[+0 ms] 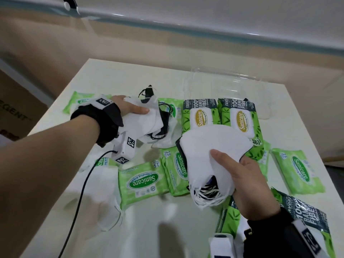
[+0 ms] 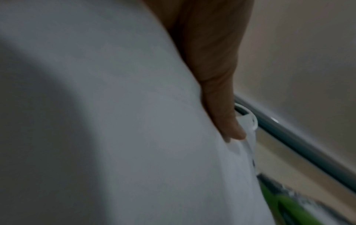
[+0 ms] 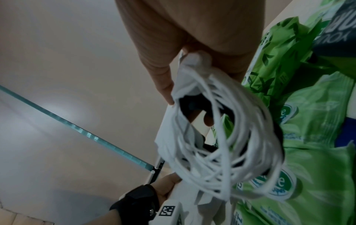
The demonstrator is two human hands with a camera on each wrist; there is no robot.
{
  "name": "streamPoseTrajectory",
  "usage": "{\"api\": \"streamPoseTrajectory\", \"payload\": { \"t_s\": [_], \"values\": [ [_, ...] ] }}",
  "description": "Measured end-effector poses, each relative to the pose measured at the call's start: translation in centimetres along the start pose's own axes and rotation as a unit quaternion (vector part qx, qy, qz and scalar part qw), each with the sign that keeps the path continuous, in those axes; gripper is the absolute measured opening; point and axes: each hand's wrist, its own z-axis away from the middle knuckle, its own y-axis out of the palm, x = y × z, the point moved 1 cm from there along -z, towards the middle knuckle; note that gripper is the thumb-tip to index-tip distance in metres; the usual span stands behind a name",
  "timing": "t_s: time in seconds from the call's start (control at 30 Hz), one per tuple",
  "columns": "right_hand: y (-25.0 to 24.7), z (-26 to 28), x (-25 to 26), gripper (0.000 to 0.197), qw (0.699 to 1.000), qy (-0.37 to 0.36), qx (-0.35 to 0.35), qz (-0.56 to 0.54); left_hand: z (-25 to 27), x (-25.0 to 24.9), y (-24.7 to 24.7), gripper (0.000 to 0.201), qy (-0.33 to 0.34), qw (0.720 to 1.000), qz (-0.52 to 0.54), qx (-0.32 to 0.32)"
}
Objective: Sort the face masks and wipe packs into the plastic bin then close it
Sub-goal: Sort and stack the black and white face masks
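Note:
My right hand (image 1: 240,175) grips a stack of white face masks (image 1: 210,146) above the wipe packs; their white ear loops (image 3: 221,149) dangle in a tangle below the fingers. My left hand (image 1: 130,108) holds a bundle of white masks (image 1: 143,123) over a small pile of black and white masks (image 1: 163,127). In the left wrist view white mask fabric (image 2: 115,121) fills the frame under my thumb (image 2: 221,106). Two large green wipe packs (image 1: 199,116) and several small green wipe packs (image 1: 143,181) lie on the white table (image 1: 115,75). A clear plastic bin (image 1: 232,86) stands open at the back right.
Another white mask (image 1: 104,192) lies at the front left under my forearm. A large wipe pack (image 1: 305,215) sits under my right wrist. A black cable (image 1: 80,198) trails off the front. A cardboard box (image 1: 14,112) stands on the floor at left.

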Motion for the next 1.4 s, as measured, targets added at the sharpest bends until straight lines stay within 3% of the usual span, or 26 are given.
{"api": "streamPoseTrajectory", "payload": {
  "t_s": [0.17,0.27,0.37,0.43,0.63,0.77,0.93,1.27,1.4],
  "values": [
    [-0.2,-0.5,-0.4,0.018,1.0,0.005,-0.007,0.01,-1.0,1.1,3.4,0.07,-0.003,0.997,-0.077,0.019],
    [-0.4,-0.5,-0.6,0.016,1.0,0.008,-0.008,0.016,-1.4,1.6,4.5,0.049,0.021,0.991,-0.132,0.012],
    [-0.6,-0.7,-0.8,0.016,1.0,0.01,-0.014,0.017,-1.2,1.6,4.9,0.046,0.031,0.987,-0.16,-0.009],
    [-0.7,-0.7,-1.0,0.018,1.0,0.012,-0.017,0.019,-1.3,1.5,4.9,0.028,0.043,0.986,-0.161,-0.024],
    [-0.9,-0.1,-0.6,0.042,1.0,-0.005,-0.005,-0.001,-0.3,0.7,2.3,0.029,0.038,0.998,-0.056,-0.014],
    [-1.1,0.8,0.3,0.048,1.0,0.001,0.011,-0.018,2.7,-1.7,0.3,0.022,0.08,0.996,0.039,-0.004],
    [-1.3,3.7,1.9,0.033,0.996,-0.006,0.086,0.005,8.3,-3.8,-1.9,0.022,0.151,0.982,0.115,0.013],
    [-0.8,10.0,4.2,0.031,0.987,-0.1,0.125,0.01,18.6,-3.5,-0.4,0.028,0.249,0.963,0.081,0.064],
    [-1.1,11.4,4.3,0.025,0.985,-0.082,0.147,-0.024,21.3,-3.4,0.3,0.03,0.265,0.952,0.091,0.121]
  ]
}}
